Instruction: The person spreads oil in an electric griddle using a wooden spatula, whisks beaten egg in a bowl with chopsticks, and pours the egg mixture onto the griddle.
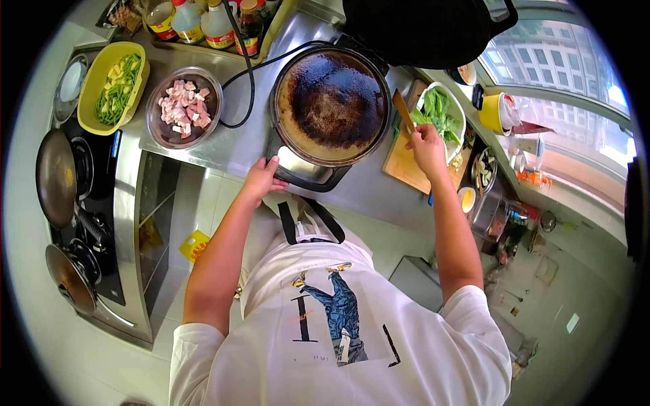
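A round electric pan [330, 108] with a browned, dark-stained surface lies open on the steel counter. At its lower left rim is my left hand [263, 179], fingers spread slightly against the edge near the handle. My right hand [426, 145] is closed on a wooden spatula [403, 109], which points up and left over the cutting board [403, 162]. Just beyond that hand, a white bowl of green leaves [439, 111] rests at the board's right side. Left of the pan, a bowl holds pieces of raw meat [184, 108].
A yellow basin [87, 101] of cut green vegetables stands at the left, near a stove with pans [55, 177]. Bottles [218, 27] line the back. The raised black lid [420, 30] is behind the pan, and a black cable [252, 81] crosses the counter.
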Demonstrator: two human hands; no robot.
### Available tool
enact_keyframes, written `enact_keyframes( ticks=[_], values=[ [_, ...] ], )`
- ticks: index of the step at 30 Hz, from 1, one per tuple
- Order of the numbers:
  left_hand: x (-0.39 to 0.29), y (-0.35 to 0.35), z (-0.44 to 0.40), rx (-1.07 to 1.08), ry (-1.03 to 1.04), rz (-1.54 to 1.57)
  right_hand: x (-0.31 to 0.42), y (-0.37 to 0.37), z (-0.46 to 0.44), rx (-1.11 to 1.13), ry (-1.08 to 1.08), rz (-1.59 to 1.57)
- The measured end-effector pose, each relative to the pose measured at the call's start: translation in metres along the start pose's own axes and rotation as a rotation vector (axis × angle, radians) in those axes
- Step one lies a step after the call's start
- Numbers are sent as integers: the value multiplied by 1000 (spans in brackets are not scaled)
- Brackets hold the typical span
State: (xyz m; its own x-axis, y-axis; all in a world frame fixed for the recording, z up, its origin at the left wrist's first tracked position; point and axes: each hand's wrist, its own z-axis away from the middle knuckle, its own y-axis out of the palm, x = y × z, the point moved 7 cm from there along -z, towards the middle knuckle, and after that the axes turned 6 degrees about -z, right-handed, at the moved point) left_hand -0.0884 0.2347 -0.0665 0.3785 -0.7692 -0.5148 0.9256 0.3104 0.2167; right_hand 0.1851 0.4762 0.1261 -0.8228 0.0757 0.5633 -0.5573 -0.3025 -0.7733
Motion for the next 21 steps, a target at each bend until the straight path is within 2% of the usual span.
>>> enact_keyframes(
  ticks=[5, 7, 9, 12, 15, 17, 18, 21],
  values=[
    [-9, -4, -3, 22, -15, -116, 3, -6, 7, -22, 45, 2],
    [-7, -5, -1, 50, -20, -179, -10, -2, 13, 41, 289, -252],
    [-6, -6, 0, 69, -26, -213, -10, 0, 16, 42, 283, -293],
    [-13, -4, -3, 92, -25, -266, -19, 2, 17, -60, 207, -168],
    [-13, -5, -2, 102, -40, -300, -15, 13, 20, -38, 147, -74],
    [-14, -5, -2, 104, -48, -327, 16, 34, 30, 82, 154, -97],
    [-14, -5, -3, 107, -49, -333, 7, 50, 14, -81, -276, 20],
    [-11, -5, -4, 116, -63, -334, 67, 73, 7, -63, -303, 155]
  ],
)
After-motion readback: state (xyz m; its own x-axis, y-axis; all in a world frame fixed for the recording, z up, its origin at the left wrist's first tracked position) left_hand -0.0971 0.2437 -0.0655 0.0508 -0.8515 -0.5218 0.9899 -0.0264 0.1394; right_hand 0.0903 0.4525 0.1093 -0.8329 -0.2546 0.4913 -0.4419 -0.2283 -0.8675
